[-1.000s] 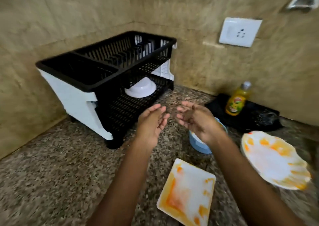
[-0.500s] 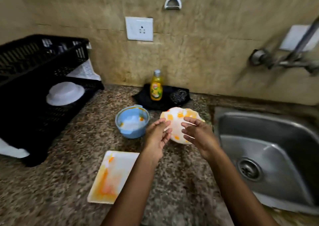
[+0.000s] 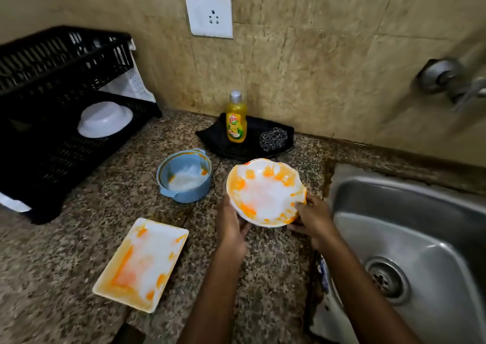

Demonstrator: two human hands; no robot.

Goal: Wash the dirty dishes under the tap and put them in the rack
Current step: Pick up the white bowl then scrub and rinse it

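Over speckled granite counter (image 3: pixel 79 265), left hand (image 3: pixel 231 228) and right hand (image 3: pixel 313 219) grip scalloped, orange-smeared plate (image 3: pixel 265 194).

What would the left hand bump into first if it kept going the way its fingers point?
The left hand is already holding the stained round plate, so the plate comes first. Beyond it, probably the black tray with the soap bottle, though depth is hard to judge.

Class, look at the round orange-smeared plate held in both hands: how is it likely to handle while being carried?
The round plate looks rigid, holding its shape between the left hand and right hand. Its wet-looking orange smears suggest a slippery rim. It seems light, gripped only at the edges.
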